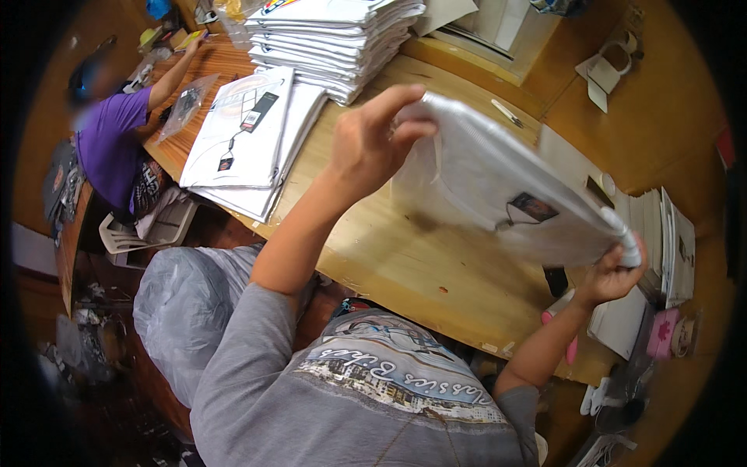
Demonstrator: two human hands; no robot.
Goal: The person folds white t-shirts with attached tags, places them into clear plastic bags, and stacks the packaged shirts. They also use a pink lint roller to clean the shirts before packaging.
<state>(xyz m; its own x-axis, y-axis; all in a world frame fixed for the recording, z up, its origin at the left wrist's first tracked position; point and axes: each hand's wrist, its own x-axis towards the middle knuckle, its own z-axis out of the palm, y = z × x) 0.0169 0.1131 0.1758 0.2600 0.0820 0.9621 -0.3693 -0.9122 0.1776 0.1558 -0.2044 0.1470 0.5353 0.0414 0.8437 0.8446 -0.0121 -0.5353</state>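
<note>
A folded white T-shirt (475, 167) is held up above the wooden table, tilted, its lower part slightly smeared by motion. Pinched between the fingers of my left hand (377, 140) is its upper left corner. My right hand (611, 276) grips the rolled edge at its lower right corner. A dark hang tag (533, 207) dangles against the shirt's face. Left of my left forearm lies a short pile of folded white shirts (241, 132), the top one bearing black tags.
A tall stack of folded white shirts (334, 43) stands at the table's back. On the right are upright white packets (677, 249) and a pink box (662, 333). A pen (507, 114) lies near the far edge. A person in purple (113, 152) sits at left, beyond a grey plastic bag (183, 311).
</note>
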